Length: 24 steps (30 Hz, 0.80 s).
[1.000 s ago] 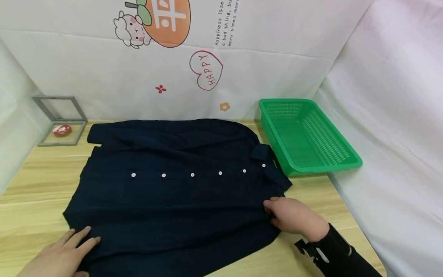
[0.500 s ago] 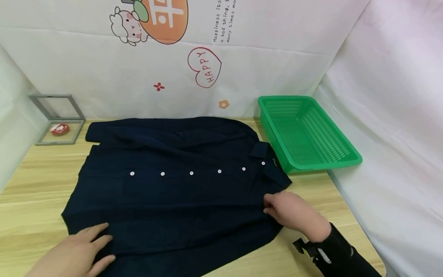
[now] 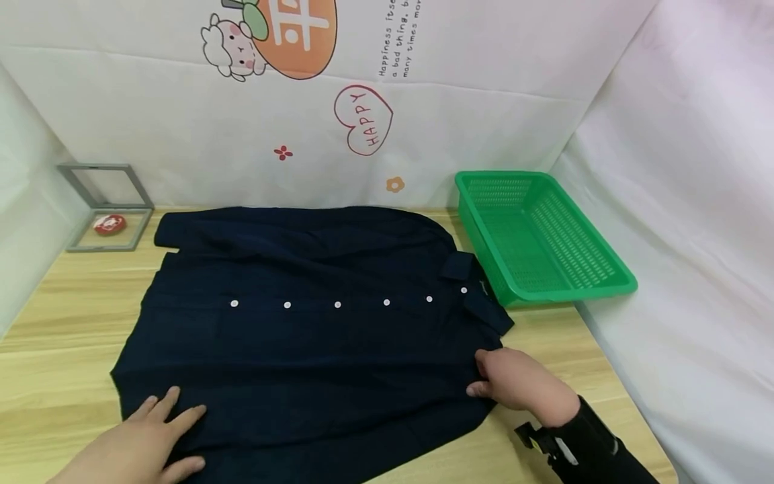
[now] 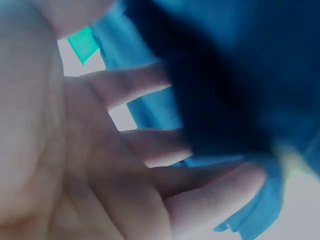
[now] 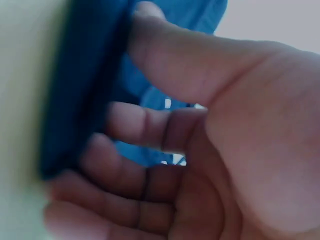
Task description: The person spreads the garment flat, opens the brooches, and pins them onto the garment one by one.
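A dark navy button-up shirt [image 3: 284,349] lies on its back across the table, collar [image 3: 478,296] to the right and white buttons along its middle. My left hand [image 3: 139,437] rests on the lower left of the shirt with fingers spread; in the left wrist view the fingers [image 4: 210,200] reach the cloth. At the near shoulder, my right hand [image 3: 520,380] holds the cloth's edge with curled fingers, thumb and index finger apart. Cloth [image 5: 80,100] borders those fingertips in the right wrist view, which is partly blurred.
A green plastic basket [image 3: 508,296] stands at the back right, close to the collar. At the back left, an opened grey-framed clear case [image 3: 142,228] holds a red and white round item [image 3: 110,224]. White printed cloth [image 3: 423,141] hangs behind the wooden table [image 3: 60,316].
My left hand has shifted right, farther onto the shirt. My right hand has moved slightly right along the shoulder, its thumb and index finger wider apart. The shirt lies much the same.
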### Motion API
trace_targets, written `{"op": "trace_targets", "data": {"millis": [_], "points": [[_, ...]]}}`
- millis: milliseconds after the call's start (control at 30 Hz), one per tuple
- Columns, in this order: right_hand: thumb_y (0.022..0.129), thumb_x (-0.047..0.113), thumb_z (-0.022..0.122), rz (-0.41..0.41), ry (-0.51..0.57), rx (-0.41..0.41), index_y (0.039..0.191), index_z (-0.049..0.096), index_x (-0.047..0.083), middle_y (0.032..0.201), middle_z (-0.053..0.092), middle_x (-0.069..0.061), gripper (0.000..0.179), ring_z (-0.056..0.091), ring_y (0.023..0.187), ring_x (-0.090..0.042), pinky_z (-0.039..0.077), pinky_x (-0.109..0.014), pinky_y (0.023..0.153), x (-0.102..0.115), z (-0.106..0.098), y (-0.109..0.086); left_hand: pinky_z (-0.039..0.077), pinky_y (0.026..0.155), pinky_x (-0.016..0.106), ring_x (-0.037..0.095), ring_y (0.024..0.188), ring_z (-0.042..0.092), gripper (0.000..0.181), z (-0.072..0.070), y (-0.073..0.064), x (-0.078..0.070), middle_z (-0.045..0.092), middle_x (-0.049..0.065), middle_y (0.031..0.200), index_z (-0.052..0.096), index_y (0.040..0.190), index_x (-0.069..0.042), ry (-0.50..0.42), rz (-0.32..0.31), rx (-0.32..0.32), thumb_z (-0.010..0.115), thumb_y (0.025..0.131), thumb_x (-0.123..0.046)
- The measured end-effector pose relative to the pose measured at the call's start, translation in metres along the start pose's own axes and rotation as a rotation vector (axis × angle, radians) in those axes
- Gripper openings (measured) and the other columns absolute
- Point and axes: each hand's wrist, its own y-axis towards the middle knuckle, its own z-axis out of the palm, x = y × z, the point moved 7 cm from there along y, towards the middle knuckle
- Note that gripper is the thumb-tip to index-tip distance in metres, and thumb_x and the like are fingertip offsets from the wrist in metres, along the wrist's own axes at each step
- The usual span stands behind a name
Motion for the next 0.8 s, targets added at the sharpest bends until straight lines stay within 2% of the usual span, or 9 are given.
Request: {"op": "trace_targets", "data": {"millis": [67,167,267,333,433,533,600,667,800], "points": [[0.090,0.033,0.075,-0.017,-0.001,0.004,0.080,0.053,0.015,0.065,0.048,0.005,0.030,0.048,0.057,-0.012,0.044,-0.034,0.057,0.004,-0.008,0.000,0.050,0.080,0.064,0.054,0.103,0.059,0.073,-0.009,0.002,0.002,0.058,0.035,0.119,0.068,0.120,-0.006,-0.006,0.011,0.007,0.062,0.084,-0.070],[0.092,0.027,0.074,-0.065,-0.033,-0.031,0.077,0.051,0.017,0.063,0.047,0.006,0.029,0.045,0.054,-0.011,0.042,-0.031,0.054,0.016,-0.028,0.005,0.054,0.072,0.052,0.029,0.086,0.066,0.057,-0.033,0.007,0.005,0.067,0.012,0.100,0.071,0.106,-0.012,0.002,0.047,-0.038,0.062,0.087,-0.065],[0.093,0.025,0.073,-0.139,-0.092,-0.135,0.077,0.052,0.018,0.062,0.046,0.007,0.027,0.045,0.053,-0.008,0.041,-0.029,0.051,0.034,-0.053,0.018,0.048,0.057,0.037,0.011,0.066,0.054,0.031,-0.062,0.016,0.006,0.056,-0.007,0.080,0.065,0.090,-0.020,0.033,0.103,-0.126,0.067,0.091,-0.051],[0.094,0.024,0.072,-0.186,-0.114,-0.206,0.078,0.053,0.019,0.062,0.047,0.008,0.025,0.046,0.052,-0.008,0.042,-0.030,0.050,0.046,-0.070,0.033,0.042,0.052,0.034,0.008,0.060,0.046,0.023,-0.085,0.027,0.006,0.049,-0.008,0.073,0.060,0.082,-0.022,0.058,0.137,-0.213,0.071,0.092,-0.040],[0.096,0.023,0.069,-0.225,-0.128,-0.263,0.082,0.056,0.018,0.066,0.051,0.008,0.019,0.049,0.055,-0.009,0.044,-0.031,0.052,0.059,-0.092,0.064,0.041,0.050,0.035,0.011,0.058,0.045,0.022,-0.118,0.049,0.014,0.047,-0.004,0.071,0.057,0.078,-0.017,0.112,0.162,-0.365,0.073,0.091,-0.025],[0.098,0.018,0.066,-0.233,-0.144,-0.279,0.091,0.061,0.014,0.076,0.057,0.003,0.010,0.056,0.064,-0.014,0.049,-0.034,0.061,0.060,-0.110,0.104,0.050,0.059,0.046,0.027,0.068,0.058,0.018,-0.142,0.079,0.036,0.057,0.013,0.080,0.065,0.090,0.000,0.155,0.087,-0.423,0.071,0.090,-0.017],[0.099,0.014,0.064,-0.212,-0.150,-0.285,0.100,0.064,0.009,0.087,0.062,-0.004,0.006,0.061,0.075,-0.020,0.051,-0.038,0.071,0.055,-0.118,0.131,0.051,0.070,0.054,0.041,0.081,0.061,0.031,-0.149,0.099,0.054,0.059,0.028,0.094,0.063,0.105,0.012,0.155,0.010,-0.407,0.068,0.092,-0.015],[0.100,0.012,0.061,-0.186,-0.149,-0.288,0.110,0.065,0.004,0.099,0.064,-0.010,0.013,0.063,0.088,-0.025,0.050,-0.041,0.080,0.050,-0.123,0.157,0.048,0.078,0.060,0.052,0.095,0.057,0.045,-0.150,0.114,0.072,0.054,0.039,0.109,0.054,0.120,0.019,0.128,-0.076,-0.383,0.064,0.095,-0.016],[0.101,0.012,0.060,-0.133,-0.122,-0.264,0.130,0.060,0.002,0.121,0.062,-0.016,0.031,0.060,0.109,-0.031,0.047,-0.043,0.093,0.042,-0.120,0.198,0.042,0.083,0.066,0.061,0.103,0.046,0.054,-0.149,0.131,0.097,0.042,0.046,0.120,0.043,0.131,0.020,0.036,-0.175,-0.421,0.058,0.099,-0.021]]}}
